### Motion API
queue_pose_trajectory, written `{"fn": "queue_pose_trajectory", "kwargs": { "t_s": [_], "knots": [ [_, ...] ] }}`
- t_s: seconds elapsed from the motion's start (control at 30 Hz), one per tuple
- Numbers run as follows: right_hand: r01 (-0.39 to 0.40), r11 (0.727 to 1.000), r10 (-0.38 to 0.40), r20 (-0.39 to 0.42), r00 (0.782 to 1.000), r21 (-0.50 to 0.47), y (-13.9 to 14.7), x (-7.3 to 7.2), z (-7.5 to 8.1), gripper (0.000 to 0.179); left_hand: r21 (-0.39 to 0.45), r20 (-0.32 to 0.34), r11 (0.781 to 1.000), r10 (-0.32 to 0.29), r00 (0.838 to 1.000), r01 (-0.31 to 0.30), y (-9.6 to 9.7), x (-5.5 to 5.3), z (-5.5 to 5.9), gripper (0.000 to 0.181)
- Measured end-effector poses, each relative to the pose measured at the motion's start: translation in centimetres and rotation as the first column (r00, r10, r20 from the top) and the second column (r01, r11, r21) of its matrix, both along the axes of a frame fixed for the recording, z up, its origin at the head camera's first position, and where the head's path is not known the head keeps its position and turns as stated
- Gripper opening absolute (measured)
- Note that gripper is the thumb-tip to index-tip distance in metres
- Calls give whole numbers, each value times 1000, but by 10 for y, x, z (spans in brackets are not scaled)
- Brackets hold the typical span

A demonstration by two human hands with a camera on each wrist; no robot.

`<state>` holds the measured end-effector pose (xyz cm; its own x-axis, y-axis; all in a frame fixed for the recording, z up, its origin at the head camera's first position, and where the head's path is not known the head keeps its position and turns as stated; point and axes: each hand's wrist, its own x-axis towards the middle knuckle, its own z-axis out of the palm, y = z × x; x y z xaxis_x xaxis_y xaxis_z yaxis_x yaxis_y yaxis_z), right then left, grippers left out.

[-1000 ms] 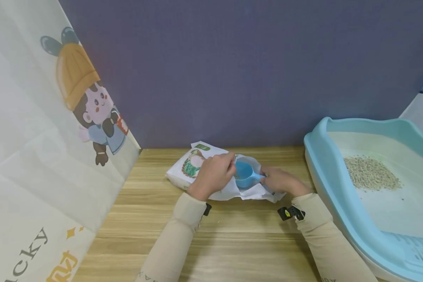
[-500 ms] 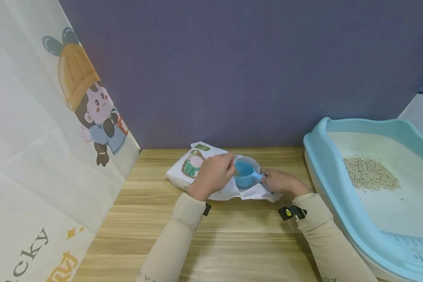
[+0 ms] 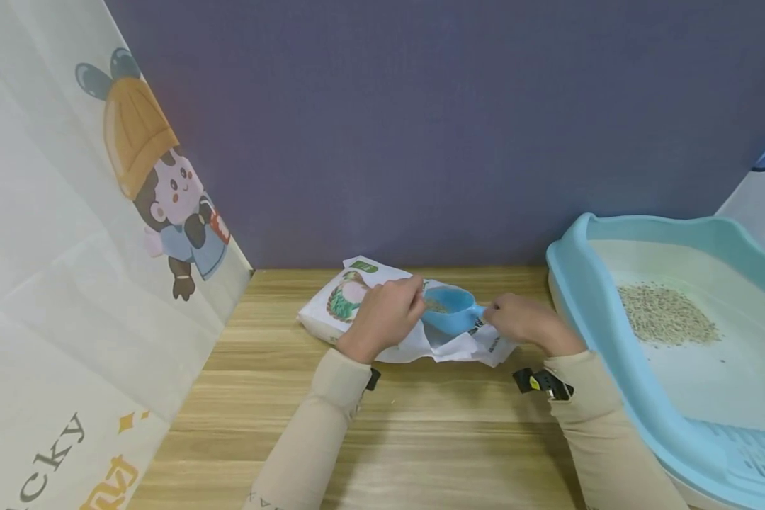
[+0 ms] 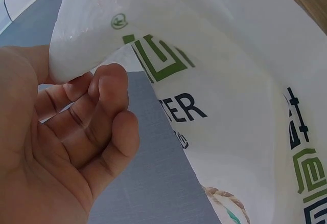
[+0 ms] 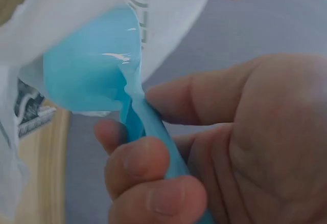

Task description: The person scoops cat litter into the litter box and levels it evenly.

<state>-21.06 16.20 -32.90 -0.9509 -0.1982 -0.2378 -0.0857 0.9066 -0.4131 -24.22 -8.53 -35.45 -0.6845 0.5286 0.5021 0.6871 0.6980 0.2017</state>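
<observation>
In the head view, a white bag lies on the wooden table, near the dark wall. The left hand is over the bag, holding its torn edge, though the fingertips are hard to make out from here. A blue scoop is at the bag's open mouth, between the two hands, its bowl facing up with some tan pellets in it. The right hand grips the scoop at its handle. On the right stands a blue-rimmed tray, apart from the bag, with a heap of pellets spread on its pale floor. A cartoon figure is printed on the white sheet at the left. In the left wrist view, the thumb and a finger pinch the bag's edge, while the other fingers curl loosely beside one another below it; green and black print runs across the plastic. In the right wrist view, the thumb lies against one side of the scoop's handle and curled fingers clamp it from the other. White plastic hangs across part of the bowl, and a bit of another hand shows at the top edge.
</observation>
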Motion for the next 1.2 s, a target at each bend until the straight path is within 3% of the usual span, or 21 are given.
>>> {"fn": "queue_pose_trajectory", "kwargs": {
  "t_s": [0.7, 1.2],
  "knots": [
    [-22, 1000, 24, -115, 993, 22, 33, 14, 24, 43, -1, -10, 1000, -1, 1000, 1, 4, -1, -2, 22],
    [-34, 999, 35, -96, 995, 4, 44, 30, 40, 43, -13, -6, 1000, 13, 1000, -13, 4, -3, -2, 20]
  ]
}}
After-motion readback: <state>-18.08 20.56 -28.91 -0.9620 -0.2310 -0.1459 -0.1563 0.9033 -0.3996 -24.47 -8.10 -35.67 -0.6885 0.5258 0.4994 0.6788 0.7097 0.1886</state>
